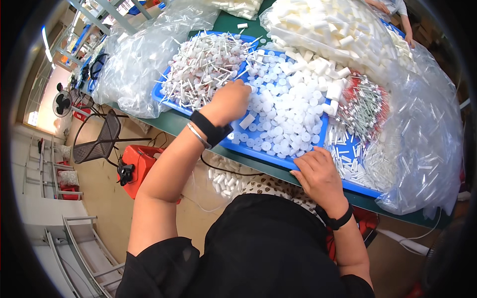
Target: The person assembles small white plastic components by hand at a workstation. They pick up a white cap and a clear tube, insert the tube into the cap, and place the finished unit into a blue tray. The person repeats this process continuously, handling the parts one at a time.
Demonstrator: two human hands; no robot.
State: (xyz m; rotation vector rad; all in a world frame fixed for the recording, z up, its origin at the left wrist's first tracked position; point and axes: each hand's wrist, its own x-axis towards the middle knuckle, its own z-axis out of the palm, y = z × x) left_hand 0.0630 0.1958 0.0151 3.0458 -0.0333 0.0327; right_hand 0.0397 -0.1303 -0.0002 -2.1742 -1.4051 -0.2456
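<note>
Fingers of the left hand (229, 103) curl beside stemmed pieces (198, 72), of the right hand (320, 176) beside white discs (285, 115), presumably heaped within reach; whether either grips is unclear.

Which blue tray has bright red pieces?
The rightmost tray: bright red shows among silvery pins; the middle tray holds mostly pale discs, the left tray whitish pins.

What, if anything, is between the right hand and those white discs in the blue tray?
Only the rim of the blue tray, near the right hand; nothing else visible blocks the way to the white discs.
</note>
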